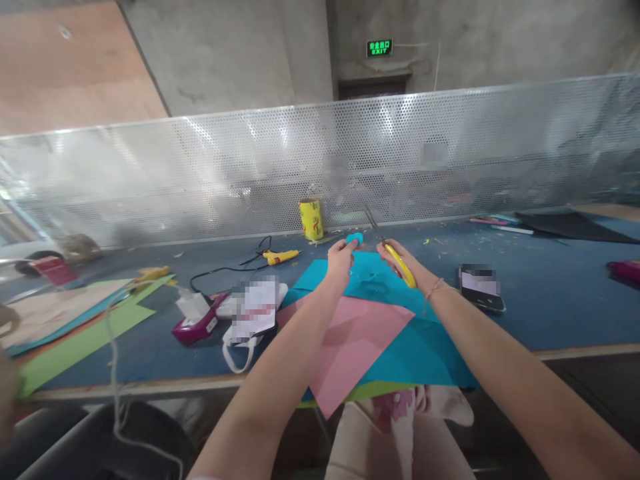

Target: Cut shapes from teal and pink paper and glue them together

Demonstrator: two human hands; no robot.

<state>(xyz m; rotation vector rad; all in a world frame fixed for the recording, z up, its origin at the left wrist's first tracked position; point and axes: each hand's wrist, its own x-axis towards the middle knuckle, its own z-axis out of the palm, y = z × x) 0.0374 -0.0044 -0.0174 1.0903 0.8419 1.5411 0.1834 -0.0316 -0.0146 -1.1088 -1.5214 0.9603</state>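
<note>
The left hand (341,259) is covering part of a small blue paper piece (355,238), and the right hand (411,265) is hiding part of the yellow scissors (404,272). Blur is masking the phone (483,293) screen, centre right, and a white card (255,308), centre left.

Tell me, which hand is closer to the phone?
Right. The right hand, holding scissors, is just left of the phone; the left hand is farther left, pinching a blue scrap.

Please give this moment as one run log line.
left hand: holds blue paper piece | right hand: holds yellow scissors | beneath: blue sheet, pink sheet
</note>
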